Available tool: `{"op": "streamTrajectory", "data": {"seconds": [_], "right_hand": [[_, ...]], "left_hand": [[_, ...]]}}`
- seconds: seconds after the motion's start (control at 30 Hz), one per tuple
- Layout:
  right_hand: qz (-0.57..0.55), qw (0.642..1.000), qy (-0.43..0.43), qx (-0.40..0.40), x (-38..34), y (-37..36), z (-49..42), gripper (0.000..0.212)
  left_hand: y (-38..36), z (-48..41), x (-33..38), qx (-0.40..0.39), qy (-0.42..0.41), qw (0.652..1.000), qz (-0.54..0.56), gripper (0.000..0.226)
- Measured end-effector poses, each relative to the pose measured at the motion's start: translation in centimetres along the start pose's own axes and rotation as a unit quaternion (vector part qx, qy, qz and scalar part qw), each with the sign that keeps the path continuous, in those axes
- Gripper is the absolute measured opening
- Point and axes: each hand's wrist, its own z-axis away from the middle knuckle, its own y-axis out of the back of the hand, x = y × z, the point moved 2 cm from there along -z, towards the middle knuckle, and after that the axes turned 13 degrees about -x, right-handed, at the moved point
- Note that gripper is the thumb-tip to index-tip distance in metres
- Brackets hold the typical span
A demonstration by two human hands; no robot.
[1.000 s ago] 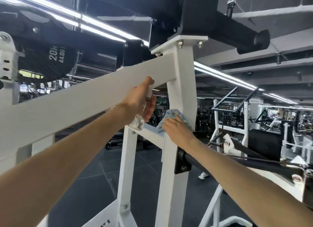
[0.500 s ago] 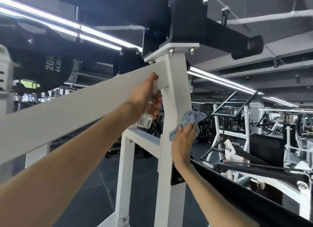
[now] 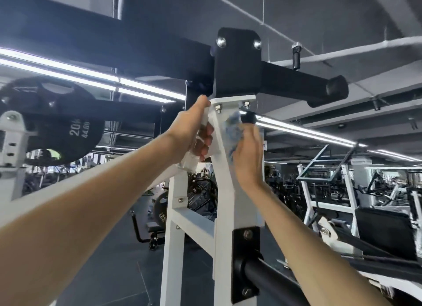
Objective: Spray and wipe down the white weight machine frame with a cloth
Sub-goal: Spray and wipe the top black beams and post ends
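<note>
The white weight machine frame (image 3: 225, 205) rises in the middle, its upright topped by a bolted white plate under a black beam (image 3: 237, 61). My left hand (image 3: 190, 132) grips a small clear spray bottle (image 3: 190, 160) just left of the upright's top, fingers curled round it. My right hand (image 3: 247, 155) holds a blue cloth (image 3: 233, 128) flat against the upright's right face, near the top plate. Most of the cloth is hidden behind the hand.
A black 20 kg plate (image 3: 68, 120) hangs at the left on a white bracket (image 3: 12, 136). A black bar (image 3: 267, 273) juts from a clamp low on the upright. More white machines (image 3: 328, 191) stand at the right, over a dark floor.
Both hands have risen along the upright toward its top plate. The cloth went from the lower joint up to the upper right face, and the bottle moved up with my left hand.
</note>
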Motion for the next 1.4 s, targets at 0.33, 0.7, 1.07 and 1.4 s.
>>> {"op": "streamTrajectory", "data": {"seconds": [0.33,0.7,1.07,1.4], "right_hand": [[0.139,0.99,0.003,-0.021,-3.7,2.4,-18.4,0.048],[0.046,0.992,0.096,0.062,-2.3,1.7,-12.4,0.042],[0.019,0.995,0.023,0.096,-5.3,0.1,-11.7,0.037],[0.114,0.988,0.091,0.054,-11.4,-2.6,-16.3,0.041]], "left_hand": [[1.2,-1.2,4.9,0.056,-0.029,0.997,-0.046,0.047],[3.2,-4.0,11.0,0.177,-0.089,0.971,-0.137,0.043],[7.8,-3.2,11.5,0.303,-0.097,0.93,-0.183,0.048],[11.3,0.2,7.0,0.073,0.07,0.985,-0.14,0.034]]}}
